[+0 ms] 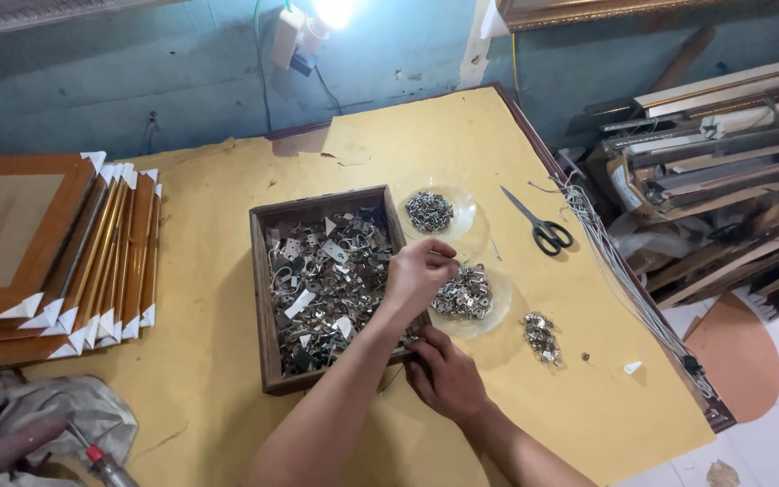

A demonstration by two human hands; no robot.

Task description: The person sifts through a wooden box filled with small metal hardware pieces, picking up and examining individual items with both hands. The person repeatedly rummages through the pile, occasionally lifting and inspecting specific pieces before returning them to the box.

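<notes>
The wooden tray sits at the centre of the frame on the yellow-covered table; its raised walls keep the loose metal hardware in one heap and within reach of both hands.

The left hand is raised above the tray's right wall, over the gap between the tray and the lower dish; its fingers are bunched closed, apparently pinching a small piece, though the piece itself is too small to confirm.

The right hand rests low against the tray's lower right corner, fingers curled; whether it grips anything cannot be told; its position suggests it steadies the tray.

Two clear shallow dishes lie just right of the tray; the upper dish and the lower dish each hold a separate mound of small metal parts, so sorted pieces stay apart from the mixed stock.

A further small pile lies bare on the table right of the lower dish; black-handled scissors lie beyond the dishes, toward the right edge.

Stacked picture frames with white corner guards occupy the left of the frame, well apart from the hands.
</notes>
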